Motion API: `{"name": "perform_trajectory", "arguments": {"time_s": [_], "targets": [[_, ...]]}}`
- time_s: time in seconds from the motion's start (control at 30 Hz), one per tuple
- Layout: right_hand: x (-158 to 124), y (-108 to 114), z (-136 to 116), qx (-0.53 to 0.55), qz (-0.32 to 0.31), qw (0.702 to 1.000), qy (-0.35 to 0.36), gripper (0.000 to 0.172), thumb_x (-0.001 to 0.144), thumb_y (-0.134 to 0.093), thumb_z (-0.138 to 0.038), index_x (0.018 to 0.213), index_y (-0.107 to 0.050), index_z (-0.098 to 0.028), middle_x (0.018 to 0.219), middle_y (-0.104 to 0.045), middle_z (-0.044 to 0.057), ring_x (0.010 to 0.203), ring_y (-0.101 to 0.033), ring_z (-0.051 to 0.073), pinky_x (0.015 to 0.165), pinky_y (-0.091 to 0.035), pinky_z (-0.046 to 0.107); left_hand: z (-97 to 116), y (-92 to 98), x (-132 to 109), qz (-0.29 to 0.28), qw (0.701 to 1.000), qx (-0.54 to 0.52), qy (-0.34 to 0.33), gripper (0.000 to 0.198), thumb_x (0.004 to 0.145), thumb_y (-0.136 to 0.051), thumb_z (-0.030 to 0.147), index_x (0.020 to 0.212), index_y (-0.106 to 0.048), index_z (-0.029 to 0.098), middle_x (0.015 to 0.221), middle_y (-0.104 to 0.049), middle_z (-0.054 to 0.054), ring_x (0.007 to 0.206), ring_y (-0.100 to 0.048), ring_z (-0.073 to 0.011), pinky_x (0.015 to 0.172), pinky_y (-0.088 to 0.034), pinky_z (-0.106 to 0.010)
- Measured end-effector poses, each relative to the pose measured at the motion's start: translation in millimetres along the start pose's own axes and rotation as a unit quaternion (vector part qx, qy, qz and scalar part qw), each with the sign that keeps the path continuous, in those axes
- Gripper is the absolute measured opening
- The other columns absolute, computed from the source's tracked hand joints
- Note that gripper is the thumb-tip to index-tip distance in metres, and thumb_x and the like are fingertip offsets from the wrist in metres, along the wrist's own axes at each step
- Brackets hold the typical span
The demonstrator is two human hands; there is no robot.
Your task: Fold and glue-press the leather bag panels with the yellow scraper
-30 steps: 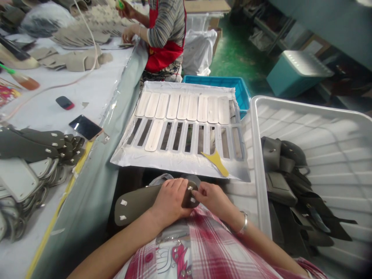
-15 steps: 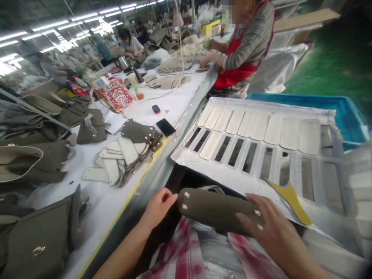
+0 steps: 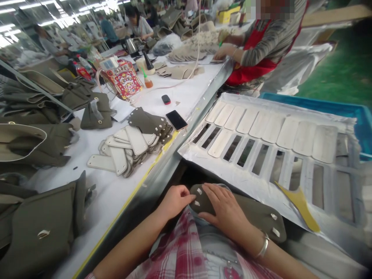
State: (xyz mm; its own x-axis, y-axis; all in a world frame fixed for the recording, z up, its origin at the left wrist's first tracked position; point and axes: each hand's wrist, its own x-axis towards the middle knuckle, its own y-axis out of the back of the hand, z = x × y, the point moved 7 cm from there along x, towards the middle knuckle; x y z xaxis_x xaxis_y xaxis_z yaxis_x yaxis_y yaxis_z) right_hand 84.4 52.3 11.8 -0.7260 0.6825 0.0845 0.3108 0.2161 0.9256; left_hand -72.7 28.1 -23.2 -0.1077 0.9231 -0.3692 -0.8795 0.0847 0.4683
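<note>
A long olive-green leather strip point(image 3: 255, 213) with small white tabs at both ends lies across my lap. My right hand point(image 3: 225, 211) lies on its left part, fingers curled over the top near the white tabs. At the strip's left end my left hand point(image 3: 174, 201) has its fingers closed, pinching that end. Just beyond my hands a white tray point(image 3: 203, 161) with long slots holds pale oval pieces point(image 3: 273, 130). A yellow scraper point(image 3: 299, 205) rests on the tray's near right part.
On the white table at left lie a pile of green and pale leather pieces point(image 3: 136, 141), a phone point(image 3: 176, 119), green bags point(image 3: 37, 228) and a patterned pouch point(image 3: 124, 79). A person in a red apron point(image 3: 261, 42) works at the far end. A blue crate point(image 3: 348, 112) sits behind the tray.
My view swung left toward the table. The strip shifted right across my lap; my right hand slid from its right end to its left part, and my left hand closed on the left end.
</note>
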Motion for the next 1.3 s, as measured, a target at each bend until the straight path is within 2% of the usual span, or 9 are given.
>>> {"name": "perform_trajectory", "arguments": {"time_s": [0.27, 0.53, 0.67, 0.8, 0.87, 0.93, 1.07, 1.17, 1.3], "targets": [[1.3, -2.1, -1.7, 0.016, -0.007, 1.0, -0.005, 0.069, 0.074, -0.065, -0.045, 0.132, -0.039, -0.018, 0.132, -0.047, 0.011, 0.119, -0.043, 0.028, 0.099, -0.036, 0.047, 0.7, 2.9, 5.1, -0.037, 0.999, 0.021, -0.015, 0.027, 0.073, -0.06, 0.041, 0.064, -0.052, 0.017, 0.059, -0.052, 0.004, 0.056, -0.047, -0.0102, 0.053, -0.036, -0.022], [1.2, 0.3, -1.3, 0.008, -0.026, 1.0, 0.006, 0.071, 0.073, -0.065, -0.047, 0.131, -0.04, -0.015, 0.133, -0.046, 0.013, 0.119, -0.043, 0.029, 0.099, -0.037, 0.046, -5.7, -6.9, 11.9, -0.058, 0.998, -0.017, -0.01, 0.025, 0.073, -0.06, 0.034, 0.086, -0.043, 0.021, 0.069, -0.047, 0.006, 0.056, -0.05, -0.0099, 0.049, -0.041, -0.021], [-29.1, 15.8, 28.4, -0.02, -0.032, 0.999, -0.009, 0.078, 0.07, -0.068, -0.048, 0.134, -0.038, -0.014, 0.132, -0.046, 0.016, 0.119, -0.043, 0.031, 0.1, -0.037, 0.05, 6.0, 0.7, 9.8, -0.058, 0.995, 0.068, -0.048, 0.027, 0.074, -0.058, 0.032, 0.095, -0.046, 0.02, 0.075, -0.054, 0.003, 0.068, -0.056, -0.0132, 0.065, -0.048, -0.027], [-75.0, 50.9, 68.5, -0.037, -0.032, 0.998, -0.043, 0.087, 0.07, -0.065, -0.056, 0.138, -0.03, -0.014, 0.132, -0.045, 0.018, 0.12, -0.044, 0.032, 0.1, -0.036, 0.052, 48.8, 2.7, 0.9, -0.046, 0.968, 0.207, -0.135, 0.054, 0.078, -0.055, 0.036, 0.127, -0.038, 0.019, 0.118, -0.055, -0.01, 0.106, -0.054, -0.0222, 0.092, -0.043, -0.038], [-89.8, 64.9, 79.6, -0.037, -0.035, 0.997, -0.061, 0.093, 0.068, -0.064, -0.06, 0.14, -0.028, -0.012, 0.133, -0.044, 0.02, 0.122, -0.042, 0.033, 0.1, -0.036, 0.051, 77.7, -16.6, -4.2, -0.056, 0.932, 0.281, -0.222, 0.071, 0.078, -0.055, 0.046, 0.137, -0.027, 0.017, 0.137, -0.04, -0.014, 0.125, -0.039, -0.026, 0.104, -0.031, -0.042], [-94.5, 67.3, 82.7, -0.032, -0.049, 0.996, -0.066, 0.099, 0.066, -0.063, -0.063, 0.14, -0.027, -0.009, 0.135, -0.041, 0.022, 0.124, -0.039, 0.033, 0.102, -0.034, 0.05, 98.2, -52.1, -9.6, -0.102, 0.883, 0.337, -0.31, 0.089, 0.072, -0.056, 0.06, 0.141, -0.021, 0.015, 0.144, -0.031, -0.015, 0.132, -0.028, -0.028, 0.109, -0.021, -0.045], [-86.2, 45.9, 76.0, -0.018, -0.066, 0.997, -0.032, 0.103, 0.065, -0.059, -0.069, 0.14, -0.026, -0.007, 0.137, -0.039, 0.022, 0.127, -0.034, 0.033, 0.105, -0.026, 0.051, 104.7, -113.2, -8.1, -0.147, 0.82, 0.397, -0.386, 0.101, 0.064, -0.051, 0.074, 0.139, -0.026, 0.011, 0.142, -0.034, -0.017, 0.129, -0.031, -0.0317, 0.108, -0.018, -0.048], [-80.6, 32.3, 76.3, -0.013, -0.057, 0.998, -0.032, 0.095, 0.067, -0.06, -0.066, 0.138, -0.031, -0.009, 0.132, -0.045, 0.02, 0.121, -0.04, 0.032, 0.102, -0.028, 0.05, 99.5, -126.4, 1.0, -0.136, 0.818, 0.413, -0.377, 0.089, 0.067, -0.053, 0.068, 0.133, -0.036, 0.01, 0.131, -0.045, -0.018, 0.116, -0.042, -0.0331, 0.101, -0.027, -0.047], [-78.0, 30.5, 83.2, -0.003, -0.05, 0.997, -0.056, 0.081, 0.07, -0.061, -0.06, 0.13, -0.042, -0.008, 0.119, -0.053, 0.018, 0.107, -0.048, 0.031, 0.094, -0.035, 0.046, 103.7, -122.9, 6.7, -0.132, 0.823, 0.419, -0.36, 0.072, 0.071, -0.055, 0.056, 0.124, -0.044, 0.009, 0.117, -0.054, -0.017, 0.104, -0.048, -0.0315, 0.092, -0.033, -0.044]]}}
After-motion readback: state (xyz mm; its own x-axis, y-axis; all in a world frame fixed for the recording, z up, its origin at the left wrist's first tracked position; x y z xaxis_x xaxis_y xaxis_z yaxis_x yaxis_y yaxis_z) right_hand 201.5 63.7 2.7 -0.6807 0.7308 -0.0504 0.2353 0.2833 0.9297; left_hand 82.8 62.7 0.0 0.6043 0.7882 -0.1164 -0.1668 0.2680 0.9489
